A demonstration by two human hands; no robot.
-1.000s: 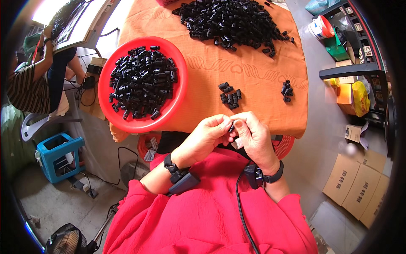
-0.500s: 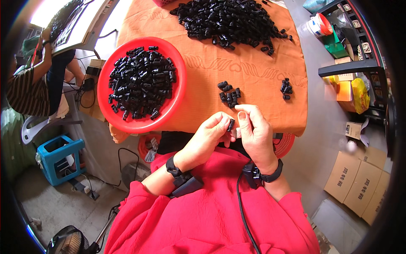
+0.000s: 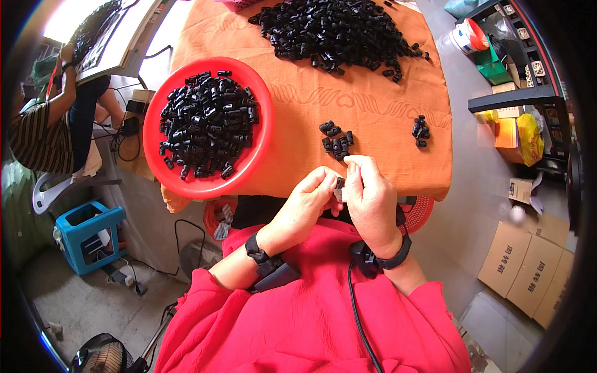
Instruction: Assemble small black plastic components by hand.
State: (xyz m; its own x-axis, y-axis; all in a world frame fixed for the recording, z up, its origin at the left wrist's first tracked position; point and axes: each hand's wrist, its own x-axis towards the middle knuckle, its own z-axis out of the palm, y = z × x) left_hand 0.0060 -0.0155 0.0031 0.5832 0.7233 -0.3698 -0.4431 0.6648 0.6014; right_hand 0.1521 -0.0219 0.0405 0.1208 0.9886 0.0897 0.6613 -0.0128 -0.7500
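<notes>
Looking down, we see our left grip point(image 3: 300, 205) pinching a small black plastic fitting point(image 3: 339, 183) between thumb and finger, at the near edge of the orange-clothed surface point(image 3: 398, 168). Our right grip point(image 3: 373, 199) is close beside it, thumb and forefinger tips brought together; we cannot tell whether they hold anything. A pale scrap point(image 3: 338, 194) shows between the two, too small for us to identify. Just beyond lies a little cluster of black fittings point(image 3: 336, 142), with a smaller cluster point(image 3: 421, 131) farther right. To our left we have a red plastic basin point(image 3: 266, 130) piled with similar pieces, and a large black heap point(image 3: 329, 34) covers part of the far side.
</notes>
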